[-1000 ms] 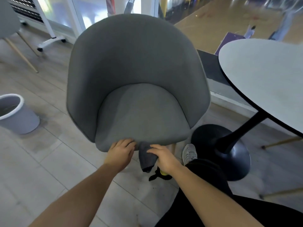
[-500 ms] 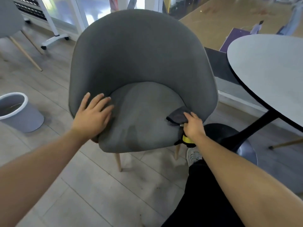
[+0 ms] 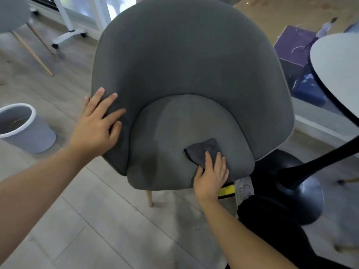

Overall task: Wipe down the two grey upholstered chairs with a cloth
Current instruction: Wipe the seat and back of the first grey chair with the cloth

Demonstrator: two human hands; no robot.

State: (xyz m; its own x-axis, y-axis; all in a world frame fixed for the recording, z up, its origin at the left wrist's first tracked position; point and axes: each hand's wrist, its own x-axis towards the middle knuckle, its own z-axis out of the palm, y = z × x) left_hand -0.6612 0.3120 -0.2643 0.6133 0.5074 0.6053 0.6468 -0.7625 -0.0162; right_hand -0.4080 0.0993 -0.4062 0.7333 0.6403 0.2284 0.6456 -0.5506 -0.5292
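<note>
On seat cushion [image 3: 171, 129], front-R part: dark grey cloth [image 3: 202, 150] lies flat, R hand [image 3: 211, 177] on top w/ fingers straight, pressing it down, no pinch. L hand [image 3: 97, 125] spread wide on L wing of chair [image 3: 184, 55], bracing. Judgement: cloth thin, limp, light; likely drags on upholstery & bunches, so keep palm over its middle. Chair on slim wooden legs [image 3: 149, 199] prob. light, may slide on smooth floor [image 3: 97, 230]; hold at shell rim as L does. 2nd grey chair [image 3: 11, 14] far L, partly out of shot. Labels/writing: none legible on cloth or chair.
</note>
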